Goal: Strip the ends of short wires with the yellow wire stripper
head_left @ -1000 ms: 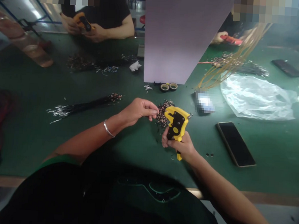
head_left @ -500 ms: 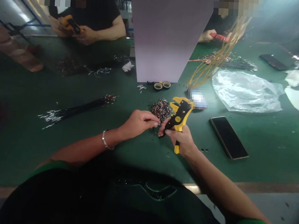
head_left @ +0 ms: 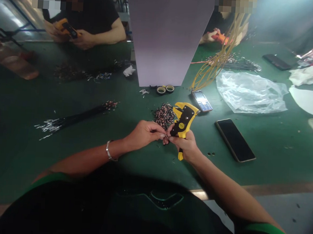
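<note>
**Both hands meeting at the fingertips, stripper in the right**

So the right hand (head_left: pixel 187 144) is wrapping around the handle of a yellow-and-black wire stripper (head_left: pixel 184 119), with its head pointing up and away from the body. Its thumb and a fingertip are meeting the left hand (head_left: pixel 144 134), which is pinching with thumb and fingers pressed together. Whatever's sitting between those fingertips is too small for me to make out.

Just beyond them, a dark, coppery pile of short wire bits (head_left: pixel 164 114) is lying on the green table (head_left: pixel 24 158). The stripper's head is overlapping its right edge in view, but I can't tell if they're touching. Off to the left, a bundle of black wires (head_left: pixel 76 120) is lying at a slant, silvery ends nearest the body.

Two tape rolls (head_left: pixel 161 91) are sitting side by side near the foot of a pale panel (head_left: pixel 163 43). Over on the right, a keypad phone (head_left: pixel 203 101) is lying face up, a bigger smartphone (head_left: pixel 235 140) is resting nearer the body, and a clear plastic bag (head_left: pixel 249 93) is spreading out behind them. Across the table, one person is holding an orange-and-black tool (head_left: pixel 65 27).
</note>
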{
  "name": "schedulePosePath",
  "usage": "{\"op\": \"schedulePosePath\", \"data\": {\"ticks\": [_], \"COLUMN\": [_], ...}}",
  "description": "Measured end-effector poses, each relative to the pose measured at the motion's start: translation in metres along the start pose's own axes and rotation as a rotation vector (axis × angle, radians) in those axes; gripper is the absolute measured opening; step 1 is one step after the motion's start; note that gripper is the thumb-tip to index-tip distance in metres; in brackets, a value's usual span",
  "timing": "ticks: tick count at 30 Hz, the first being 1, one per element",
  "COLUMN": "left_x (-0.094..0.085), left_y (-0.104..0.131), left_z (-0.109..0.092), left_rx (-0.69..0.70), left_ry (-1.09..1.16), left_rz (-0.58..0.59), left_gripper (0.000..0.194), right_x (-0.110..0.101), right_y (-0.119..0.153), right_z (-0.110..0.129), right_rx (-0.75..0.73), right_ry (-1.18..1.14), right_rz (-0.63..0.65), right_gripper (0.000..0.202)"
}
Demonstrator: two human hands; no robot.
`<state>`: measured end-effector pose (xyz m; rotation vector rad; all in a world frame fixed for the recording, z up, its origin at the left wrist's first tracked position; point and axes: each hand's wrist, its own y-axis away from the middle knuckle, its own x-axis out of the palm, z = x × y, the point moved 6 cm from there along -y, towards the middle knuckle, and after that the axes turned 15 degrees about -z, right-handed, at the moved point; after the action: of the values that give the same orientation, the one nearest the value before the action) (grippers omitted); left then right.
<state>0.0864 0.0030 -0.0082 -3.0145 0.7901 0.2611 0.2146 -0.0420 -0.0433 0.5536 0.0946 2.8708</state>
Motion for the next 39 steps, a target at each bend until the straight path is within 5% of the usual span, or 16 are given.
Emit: {"op": "schedulePosePath", "data": {"ticks": [12,22,39], "left_x": [0.01,0.005,-0.03], "left_y": [-0.002,-0.005,-0.017], "left_z": [0.029,0.035,0.02], "left_rx": [-0.408,-0.379,-0.284], "left_ry": [0.34,0.316,0.26], "left_rz": [0.102,0.053,-0.262], "left_gripper": [0.015,0.014,0.013], "right_x": [-0.001,0.0,-0.011], "right_y": [0.0,-0.001,-0.011], "right_z": [0.002,0.003,-0.007], "right_rx": [-0.037,0.065,0.01], "right_ry": [0.028,-0.091,0.059], "right_rz": [0.02,-0.023,-0.026], "right_gripper": [0.014,0.019,0.027]}}
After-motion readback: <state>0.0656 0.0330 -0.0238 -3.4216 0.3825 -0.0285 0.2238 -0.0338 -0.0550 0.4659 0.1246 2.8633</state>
